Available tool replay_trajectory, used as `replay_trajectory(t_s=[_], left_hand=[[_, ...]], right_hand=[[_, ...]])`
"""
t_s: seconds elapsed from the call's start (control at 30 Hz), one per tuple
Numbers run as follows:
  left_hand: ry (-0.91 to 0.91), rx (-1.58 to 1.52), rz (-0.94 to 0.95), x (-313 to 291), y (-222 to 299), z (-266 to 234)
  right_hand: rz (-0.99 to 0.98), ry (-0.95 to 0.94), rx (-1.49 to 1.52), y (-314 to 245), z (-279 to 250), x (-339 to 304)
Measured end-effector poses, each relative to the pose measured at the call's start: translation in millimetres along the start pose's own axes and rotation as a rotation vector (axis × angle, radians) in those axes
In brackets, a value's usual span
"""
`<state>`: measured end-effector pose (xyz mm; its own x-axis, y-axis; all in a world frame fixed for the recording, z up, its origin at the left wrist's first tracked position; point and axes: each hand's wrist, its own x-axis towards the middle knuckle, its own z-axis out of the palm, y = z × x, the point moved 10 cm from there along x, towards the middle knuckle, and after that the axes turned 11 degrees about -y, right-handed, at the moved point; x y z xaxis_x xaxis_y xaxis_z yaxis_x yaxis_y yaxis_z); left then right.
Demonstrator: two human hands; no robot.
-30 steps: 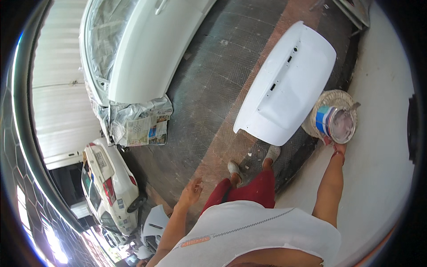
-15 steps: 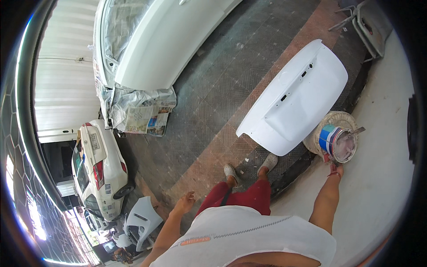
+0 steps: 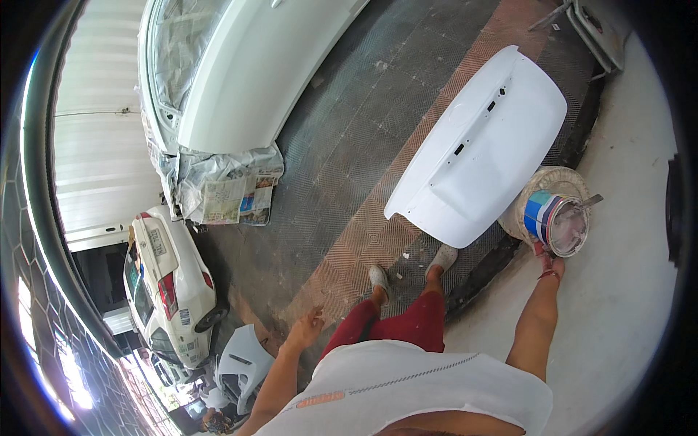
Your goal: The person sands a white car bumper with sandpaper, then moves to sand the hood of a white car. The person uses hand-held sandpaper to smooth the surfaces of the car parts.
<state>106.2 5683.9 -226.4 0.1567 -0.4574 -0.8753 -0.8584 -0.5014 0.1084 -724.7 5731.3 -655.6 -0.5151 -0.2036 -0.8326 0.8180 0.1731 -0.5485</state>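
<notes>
My right hand (image 3: 551, 264) is at the near side of an open paint can (image 3: 536, 211), its fingers closed against a small reddish patch by the can's base. What that patch is I cannot make out. The can has a blue, white and dark label, pinkish-grey stuff inside, and a flat tool (image 3: 592, 200) lying across its rim. It stands on a round, pale, stained stand (image 3: 515, 218). Out to the left, my left hand (image 3: 307, 327) hangs in the air with loosely bent fingers and holds nothing. A white car trunk lid (image 3: 502, 156) lies beyond the can.
A white car body (image 3: 247, 80) partly covered with newspaper (image 3: 229, 200) is at the upper left. Another white car (image 3: 174, 280) and a loose white body panel (image 3: 243, 360) are at the left. A folded-looking chair (image 3: 600, 36) stands far right beside a pale wall (image 3: 632, 145).
The view has shifted slightly, so the trunk lid and stand sit a little higher. My right hand keeps its place at the can. My left hand has barely moved.
</notes>
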Motion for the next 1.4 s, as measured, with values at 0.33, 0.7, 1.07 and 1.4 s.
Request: replay_trajectory(t_s=[0.33,0.7,1.07,1.4], left_hand=[[0.022,0.001,0.037,10.1,-10.5,-0.3],[0.075,0.185,0.418,79.1,63.9,-29.7],[0.278,0.042,1.207,-95.8,188.4,-153.1],[0.407,-0.093,1.052,-43.5,-11.4,-217.1]], right_hand=[[-0.053,0.182,-0.504,103.2,25.3,-96.3],[-0.444,-1.195,-0.63,205.6,437.9,-623.2],[-1.194,-2.293,0.132,243.6,385.6,-1084.9],[-1.24,-2.462,-0.02,409.0,393.8,-1147.2]])
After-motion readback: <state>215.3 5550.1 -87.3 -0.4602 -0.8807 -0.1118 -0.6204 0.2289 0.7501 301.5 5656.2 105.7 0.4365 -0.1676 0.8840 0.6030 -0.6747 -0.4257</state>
